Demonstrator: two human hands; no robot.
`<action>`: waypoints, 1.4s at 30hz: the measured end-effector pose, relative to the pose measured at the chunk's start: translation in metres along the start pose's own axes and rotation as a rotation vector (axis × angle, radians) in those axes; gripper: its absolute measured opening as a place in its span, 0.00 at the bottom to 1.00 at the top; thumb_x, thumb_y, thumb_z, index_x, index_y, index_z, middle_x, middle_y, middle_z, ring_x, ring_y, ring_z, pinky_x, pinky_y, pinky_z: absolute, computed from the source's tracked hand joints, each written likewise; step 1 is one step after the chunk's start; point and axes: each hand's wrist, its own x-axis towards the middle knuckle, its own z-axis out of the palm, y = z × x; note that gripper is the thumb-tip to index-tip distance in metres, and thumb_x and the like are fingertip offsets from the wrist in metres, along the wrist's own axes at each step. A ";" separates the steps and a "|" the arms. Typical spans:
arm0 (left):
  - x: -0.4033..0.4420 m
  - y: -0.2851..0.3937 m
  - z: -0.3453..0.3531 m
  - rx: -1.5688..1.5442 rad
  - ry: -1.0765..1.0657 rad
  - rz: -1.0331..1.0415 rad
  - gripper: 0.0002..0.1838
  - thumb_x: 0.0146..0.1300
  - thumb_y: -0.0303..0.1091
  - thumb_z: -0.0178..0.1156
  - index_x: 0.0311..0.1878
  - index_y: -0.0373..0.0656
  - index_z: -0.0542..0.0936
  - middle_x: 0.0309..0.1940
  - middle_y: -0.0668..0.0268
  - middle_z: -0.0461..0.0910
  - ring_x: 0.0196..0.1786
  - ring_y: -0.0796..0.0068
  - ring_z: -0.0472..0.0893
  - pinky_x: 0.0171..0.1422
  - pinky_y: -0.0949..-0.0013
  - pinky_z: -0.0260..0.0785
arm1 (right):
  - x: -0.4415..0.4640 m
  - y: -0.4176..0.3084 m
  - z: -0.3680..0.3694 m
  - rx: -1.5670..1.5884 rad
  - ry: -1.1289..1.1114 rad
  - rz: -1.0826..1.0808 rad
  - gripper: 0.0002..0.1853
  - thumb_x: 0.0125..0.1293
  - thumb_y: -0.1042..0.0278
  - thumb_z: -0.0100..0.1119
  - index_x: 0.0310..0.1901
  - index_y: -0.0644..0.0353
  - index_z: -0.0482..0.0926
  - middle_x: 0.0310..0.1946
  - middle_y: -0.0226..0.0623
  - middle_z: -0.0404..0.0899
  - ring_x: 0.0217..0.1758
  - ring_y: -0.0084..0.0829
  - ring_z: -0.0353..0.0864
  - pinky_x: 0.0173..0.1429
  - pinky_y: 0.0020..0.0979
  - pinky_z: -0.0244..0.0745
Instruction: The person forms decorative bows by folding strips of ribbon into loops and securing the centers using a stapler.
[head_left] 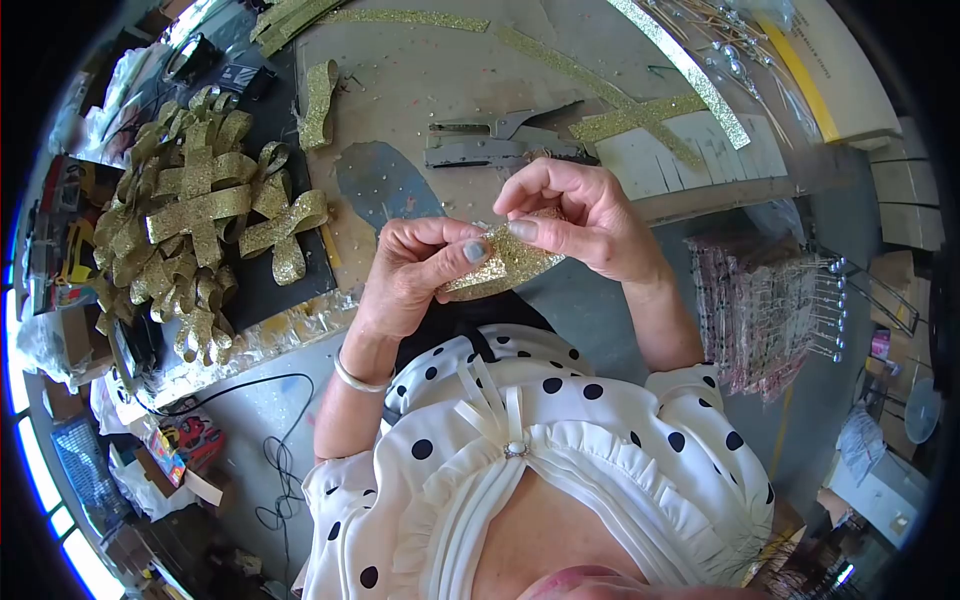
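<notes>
A piece of gold glitter ribbon (510,262) is held between both hands in front of the chest. My left hand (415,270) pinches its left end, thumb on top. My right hand (580,225) grips the upper right part between thumb and curled fingers. Just beyond the hands lies a grey metal stapler (490,150) on the table. Crossed gold ribbon strips (640,118) rest to its right. On the left, looped gold ribbon bows (200,195) are heaped on a dark surface, and a single ribbon loop (319,105) lies near them.
The worktable (390,75) spans the top, with a blue-grey patch (385,185) on it. Silver-beaded sticks (735,65) lie at upper right, beside a yellow-edged box (830,75). Wrapped bundles (755,310) hang below the right table edge. A black cable (285,440) trails on the floor.
</notes>
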 end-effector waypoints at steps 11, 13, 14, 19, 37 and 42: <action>0.002 0.003 0.003 0.047 0.026 0.019 0.06 0.55 0.30 0.64 0.33 0.38 0.82 0.17 0.74 0.75 0.17 0.90 0.64 0.17 0.83 0.52 | -0.001 -0.003 0.002 -0.008 0.009 -0.042 0.07 0.57 0.77 0.57 0.38 0.63 0.76 0.29 0.24 0.73 0.32 0.11 0.70 0.34 0.13 0.64; 0.003 0.003 0.004 0.042 0.039 0.014 0.06 0.54 0.30 0.64 0.33 0.38 0.82 0.17 0.74 0.74 0.16 0.91 0.64 0.17 0.83 0.52 | 0.000 -0.002 0.003 -0.053 0.026 -0.082 0.07 0.57 0.77 0.58 0.38 0.63 0.76 0.29 0.24 0.72 0.31 0.11 0.70 0.33 0.13 0.64; 0.003 0.003 0.003 0.054 0.041 0.016 0.06 0.54 0.30 0.64 0.33 0.38 0.82 0.17 0.74 0.74 0.16 0.91 0.64 0.17 0.84 0.52 | 0.000 -0.003 0.002 -0.052 0.027 -0.082 0.07 0.57 0.77 0.58 0.38 0.63 0.76 0.29 0.24 0.72 0.31 0.11 0.70 0.33 0.13 0.64; 0.006 0.003 0.001 0.088 0.027 0.045 0.05 0.53 0.29 0.65 0.32 0.37 0.82 0.15 0.75 0.73 0.16 0.91 0.64 0.17 0.84 0.51 | 0.002 -0.004 0.002 -0.051 0.015 -0.093 0.07 0.58 0.78 0.58 0.38 0.63 0.76 0.29 0.24 0.73 0.31 0.11 0.70 0.33 0.14 0.64; 0.010 0.011 0.004 0.088 0.051 0.000 0.06 0.51 0.26 0.66 0.33 0.37 0.82 0.25 0.68 0.80 0.24 0.88 0.72 0.25 0.84 0.60 | 0.009 -0.008 -0.008 -0.112 -0.025 -0.111 0.08 0.56 0.79 0.58 0.39 0.63 0.76 0.29 0.24 0.73 0.32 0.11 0.70 0.34 0.14 0.66; 0.010 0.019 0.007 0.064 0.028 -0.051 0.06 0.52 0.26 0.65 0.33 0.37 0.82 0.24 0.69 0.80 0.24 0.88 0.71 0.26 0.85 0.59 | 0.011 -0.007 -0.009 -0.078 -0.030 -0.105 0.08 0.56 0.77 0.58 0.39 0.62 0.76 0.29 0.24 0.73 0.32 0.11 0.70 0.35 0.14 0.66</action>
